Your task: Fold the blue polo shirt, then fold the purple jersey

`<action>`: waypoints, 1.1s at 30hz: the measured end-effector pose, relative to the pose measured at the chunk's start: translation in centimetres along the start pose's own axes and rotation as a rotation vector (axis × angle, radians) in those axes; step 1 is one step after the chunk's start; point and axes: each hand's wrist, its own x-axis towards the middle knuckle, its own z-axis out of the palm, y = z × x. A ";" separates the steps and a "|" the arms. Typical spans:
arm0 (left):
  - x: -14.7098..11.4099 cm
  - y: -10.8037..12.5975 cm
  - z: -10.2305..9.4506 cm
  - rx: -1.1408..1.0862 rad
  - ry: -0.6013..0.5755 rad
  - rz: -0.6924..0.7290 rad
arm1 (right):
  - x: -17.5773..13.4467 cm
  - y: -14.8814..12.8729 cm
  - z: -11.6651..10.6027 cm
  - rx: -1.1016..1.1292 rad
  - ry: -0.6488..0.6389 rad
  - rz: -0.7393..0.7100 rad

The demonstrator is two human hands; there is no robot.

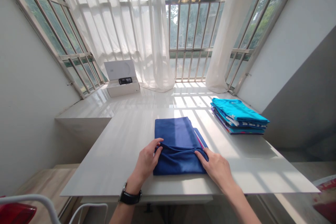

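A dark blue folded garment (176, 136) lies on the white table (126, 154) in front of me, with a pink stripe showing at its right edge. My left hand (147, 161) pinches the cloth at its left side, bunching it into wrinkles. My right hand (215, 167) grips the cloth at its right side, near the front edge. A black watch (130, 196) sits on my left wrist.
A stack of folded turquoise and striped clothes (238, 116) sits at the table's right. An open white box (122, 80) with a black device stands on the far ledge by the curtained windows. A white chair frame (52, 207) and a red object (14, 212) are at lower left.
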 end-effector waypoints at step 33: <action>0.8 1.1 -0.8 0.400 -0.208 0.309 | -0.2 0.4 1.7 0.059 0.030 0.014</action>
